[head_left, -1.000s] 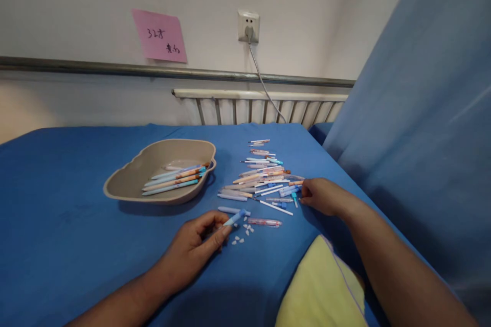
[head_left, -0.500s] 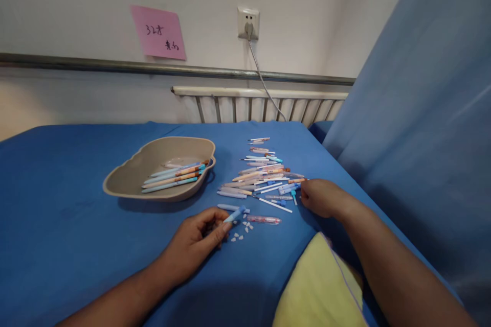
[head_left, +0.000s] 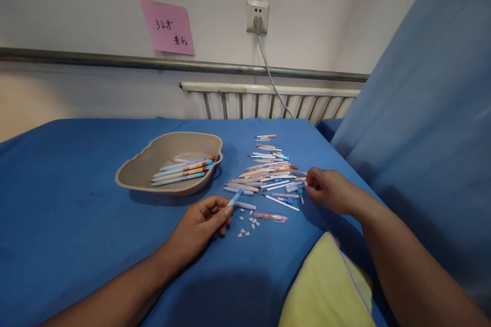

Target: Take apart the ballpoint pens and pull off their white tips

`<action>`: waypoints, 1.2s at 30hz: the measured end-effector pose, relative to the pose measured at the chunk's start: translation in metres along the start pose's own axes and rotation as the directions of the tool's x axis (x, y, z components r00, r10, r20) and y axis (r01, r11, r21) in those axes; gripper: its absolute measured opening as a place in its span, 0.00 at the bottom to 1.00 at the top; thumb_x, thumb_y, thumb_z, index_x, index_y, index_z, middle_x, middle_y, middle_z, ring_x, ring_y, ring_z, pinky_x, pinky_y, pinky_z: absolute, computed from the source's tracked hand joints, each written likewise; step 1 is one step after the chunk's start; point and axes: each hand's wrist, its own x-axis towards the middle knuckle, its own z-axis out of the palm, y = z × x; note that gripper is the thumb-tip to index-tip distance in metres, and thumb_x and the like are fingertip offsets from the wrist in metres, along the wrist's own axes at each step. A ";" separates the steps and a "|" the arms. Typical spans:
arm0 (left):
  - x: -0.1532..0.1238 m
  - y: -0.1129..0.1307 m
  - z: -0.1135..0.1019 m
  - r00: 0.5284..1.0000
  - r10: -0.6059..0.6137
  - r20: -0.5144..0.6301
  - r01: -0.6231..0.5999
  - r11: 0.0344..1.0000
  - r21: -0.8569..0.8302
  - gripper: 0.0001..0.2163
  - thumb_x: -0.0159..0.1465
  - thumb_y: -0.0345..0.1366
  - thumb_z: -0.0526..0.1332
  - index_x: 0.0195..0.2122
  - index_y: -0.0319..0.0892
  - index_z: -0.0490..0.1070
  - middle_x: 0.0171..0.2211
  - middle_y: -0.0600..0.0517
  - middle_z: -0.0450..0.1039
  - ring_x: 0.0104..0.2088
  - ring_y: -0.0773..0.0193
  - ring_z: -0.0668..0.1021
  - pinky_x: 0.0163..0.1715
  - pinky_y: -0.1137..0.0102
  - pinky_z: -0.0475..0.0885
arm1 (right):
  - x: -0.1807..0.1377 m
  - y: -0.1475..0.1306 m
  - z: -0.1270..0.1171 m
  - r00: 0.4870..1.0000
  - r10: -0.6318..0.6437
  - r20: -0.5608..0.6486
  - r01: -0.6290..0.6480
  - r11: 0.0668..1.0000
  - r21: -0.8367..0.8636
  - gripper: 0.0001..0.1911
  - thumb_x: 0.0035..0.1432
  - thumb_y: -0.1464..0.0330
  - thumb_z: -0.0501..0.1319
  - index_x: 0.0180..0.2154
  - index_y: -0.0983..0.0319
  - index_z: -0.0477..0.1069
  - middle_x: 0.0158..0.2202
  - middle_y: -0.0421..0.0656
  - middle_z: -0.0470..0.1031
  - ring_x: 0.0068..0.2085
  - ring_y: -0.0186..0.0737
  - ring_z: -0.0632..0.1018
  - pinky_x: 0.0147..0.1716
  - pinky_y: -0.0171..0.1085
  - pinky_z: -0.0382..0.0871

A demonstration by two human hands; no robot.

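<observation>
My left hand (head_left: 209,218) is closed around a light blue pen barrel (head_left: 235,197), its darker blue end pointing up and to the right. Just beyond lies another pale blue barrel (head_left: 246,206), with small white pieces (head_left: 251,219) scattered nearby and a pinkish clear pen part (head_left: 270,216) beside them. My right hand (head_left: 324,189) is at the right side of a pile of pen parts (head_left: 268,171), fingers pinched together by some blue pieces (head_left: 294,186). What those fingers hold, if anything, is hidden.
A beige basin (head_left: 132,187) with several pens stands left of the pile on the blue cloth (head_left: 69,245). Yellow fabric (head_left: 322,286) lies at the near edge. A blue curtain (head_left: 422,112) hangs at the right; a radiator (head_left: 230,87) and plugged socket (head_left: 258,16) are behind.
The view has shifted slightly, moving the scene to the right. My left hand still holds the barrel, now tilted more upright. My right hand stays at the pile's right side.
</observation>
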 end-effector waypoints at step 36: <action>-0.004 0.002 0.004 1.000 0.018 0.002 -0.018 1.000 -0.007 0.11 0.58 0.43 0.61 0.33 0.39 0.69 0.23 0.55 0.69 0.21 0.70 0.69 0.22 0.75 0.66 | 0.000 -0.027 0.031 0.989 -0.118 0.093 0.133 0.975 -0.180 0.05 0.55 0.70 0.59 0.36 0.62 0.69 0.36 0.46 0.76 0.35 0.40 0.75 0.30 0.33 0.57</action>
